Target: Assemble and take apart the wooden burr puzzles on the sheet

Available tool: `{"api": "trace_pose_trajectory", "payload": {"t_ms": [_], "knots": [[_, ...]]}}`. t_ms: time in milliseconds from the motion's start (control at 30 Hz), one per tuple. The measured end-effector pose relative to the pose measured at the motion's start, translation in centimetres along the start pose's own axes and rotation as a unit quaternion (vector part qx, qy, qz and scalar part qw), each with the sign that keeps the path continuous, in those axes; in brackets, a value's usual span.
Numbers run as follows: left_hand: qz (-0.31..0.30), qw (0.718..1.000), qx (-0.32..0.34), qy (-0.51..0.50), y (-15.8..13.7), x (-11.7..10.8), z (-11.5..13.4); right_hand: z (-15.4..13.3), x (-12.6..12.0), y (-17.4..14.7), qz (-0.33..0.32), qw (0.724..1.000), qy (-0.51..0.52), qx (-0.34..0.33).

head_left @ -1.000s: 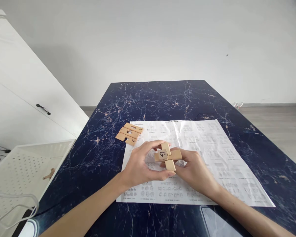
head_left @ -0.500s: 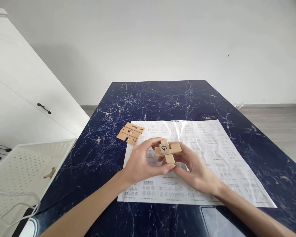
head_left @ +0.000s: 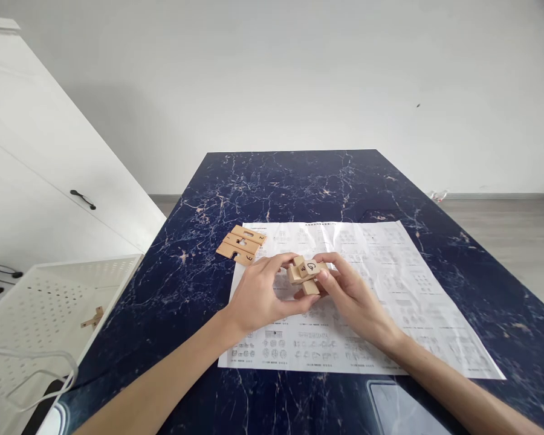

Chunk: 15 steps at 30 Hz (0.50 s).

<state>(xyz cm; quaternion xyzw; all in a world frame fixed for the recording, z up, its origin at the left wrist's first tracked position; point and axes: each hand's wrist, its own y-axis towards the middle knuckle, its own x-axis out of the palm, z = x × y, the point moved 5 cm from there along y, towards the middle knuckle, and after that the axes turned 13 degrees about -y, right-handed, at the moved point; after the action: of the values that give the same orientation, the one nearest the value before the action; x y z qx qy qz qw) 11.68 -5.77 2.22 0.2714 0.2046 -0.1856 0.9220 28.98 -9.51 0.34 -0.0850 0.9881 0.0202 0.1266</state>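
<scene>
Between both hands, above the printed sheet (head_left: 381, 314), is a wooden interlocking puzzle (head_left: 304, 275) of crossed light blocks, with handwritten marks on its top faces. My left hand (head_left: 260, 290) grips it from the left, index finger at the back and thumb at the front lower block. My right hand (head_left: 356, 296) closes on its right side, the thumb pressed against the marked block. The fingers behind the puzzle are partly hidden. Up and left of the left hand, flat numbered wooden pieces (head_left: 242, 244) with cut-outs lie side by side, overlapping the sheet's corner.
A dark blue marbled table (head_left: 281, 187) carries everything. At the front edge lies a flat, shiny rectangular object (head_left: 403, 411). To the left stand a white perforated bin (head_left: 49, 302) with a small wooden piece (head_left: 93, 318) in it, a white cable (head_left: 68, 362) and a white cabinet (head_left: 49, 151).
The puzzle has turned, so more marked faces show on top. My right thumb has moved up from the lower front onto the marked block.
</scene>
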Motion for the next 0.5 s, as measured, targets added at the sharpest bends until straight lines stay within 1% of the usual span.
{"api": "trace_pose_trajectory", "payload": {"t_ms": [67,167,267,367,500], "knots": [[0.003,1.000,0.005,0.000,0.0,-0.1,0.1,0.1,-0.5,0.2,0.037,0.998,-0.039,-0.015],[0.006,1.000,0.020,0.001,0.1,-0.1,0.3,-0.3,-1.3,0.5,0.104,0.987,-0.102,-0.068],[-0.006,0.999,0.037,0.016,0.3,0.0,0.5,-0.9,-1.8,0.5,0.139,0.976,-0.130,-0.110],[-0.029,0.997,0.047,0.049,0.4,0.3,0.6,-1.2,-2.1,0.4,0.145,0.978,-0.113,-0.102],[-0.031,0.993,0.032,0.107,0.2,0.4,0.1,-0.9,-2.7,0.3,0.165,0.982,-0.071,-0.051]]}}
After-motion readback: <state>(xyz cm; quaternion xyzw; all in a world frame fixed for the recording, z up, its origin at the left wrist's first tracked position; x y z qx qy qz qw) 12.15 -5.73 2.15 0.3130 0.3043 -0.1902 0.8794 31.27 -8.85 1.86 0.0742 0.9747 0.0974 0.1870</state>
